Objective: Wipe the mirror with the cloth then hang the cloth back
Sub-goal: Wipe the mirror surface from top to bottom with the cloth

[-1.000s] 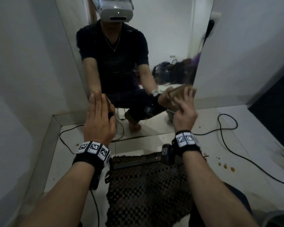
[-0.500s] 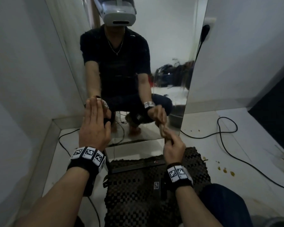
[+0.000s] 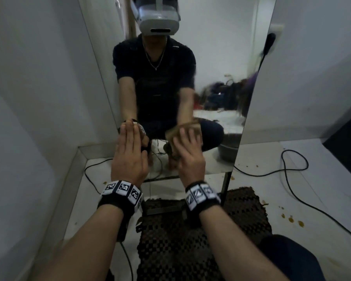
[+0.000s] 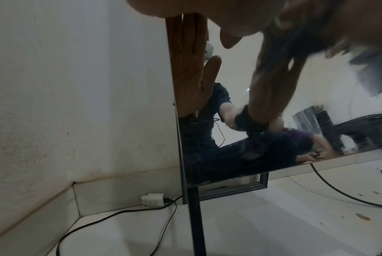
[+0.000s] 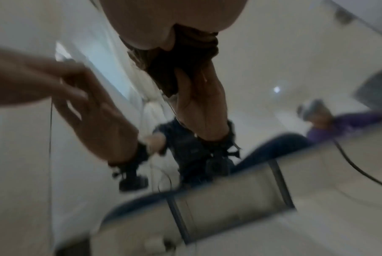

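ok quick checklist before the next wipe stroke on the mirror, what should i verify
1. Cloth against the glass: ok. The right hand presses the brown cloth flat on the mirror.
2. Mirror steadied: ok. The left hand lies flat, fingers straight, on the glass near its left edge.
3. Hands apart: ok. A gap shows between them in the head view.
4. Stand legs on the floor: cannot tell. Only one dark leg shows, foot out of frame.
5. Black cable clear of the mirror's foot: cannot tell; it runs close to the right lower corner.
6. Place to hang the cloth back: cannot tell, none in view.
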Tool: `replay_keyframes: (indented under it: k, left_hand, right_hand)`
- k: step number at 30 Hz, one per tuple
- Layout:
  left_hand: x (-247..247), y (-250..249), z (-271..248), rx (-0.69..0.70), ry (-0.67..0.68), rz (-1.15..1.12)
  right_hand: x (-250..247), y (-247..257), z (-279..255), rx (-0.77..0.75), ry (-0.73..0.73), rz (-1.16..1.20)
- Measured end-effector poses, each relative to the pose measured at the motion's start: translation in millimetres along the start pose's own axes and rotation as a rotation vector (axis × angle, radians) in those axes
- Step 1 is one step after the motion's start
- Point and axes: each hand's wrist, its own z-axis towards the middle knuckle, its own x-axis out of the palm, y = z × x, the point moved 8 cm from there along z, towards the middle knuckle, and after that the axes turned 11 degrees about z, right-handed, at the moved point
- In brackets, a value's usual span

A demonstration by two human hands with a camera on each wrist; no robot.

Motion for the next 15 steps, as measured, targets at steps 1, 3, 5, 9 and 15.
replay_keyframes:
  k: [1,3,5,9,15]
  left_hand:
    - [-0.3,0.1,-0.1,-0.003,-0.001,-0.011]
    - [-1.7,0.2,-1.0,-0.008,-0.006,-0.037]
    - [-4.7,-0.8,-2.1,0.001,-0.003,-0.044]
    - [-9.2,1.0,-5.8,0.011,0.016,-0.059]
    - [-13.2,9.1,-7.1,0.013,0.022,-0.07]
  right_hand:
    - [8.4,-8.5,-26.1,0.049,0.038,-0.006]
    - [22.8,-23.3,-71.1,0.141,0.118,-0.003]
    - [35.7,-34.7,-107.7,0.208,0.246,-0.036]
    - [39.4,-52.7,-155.5,0.478,0.476,-0.063]
    - [-5.3,10.1,-58.4,0.28,0.189,0.263]
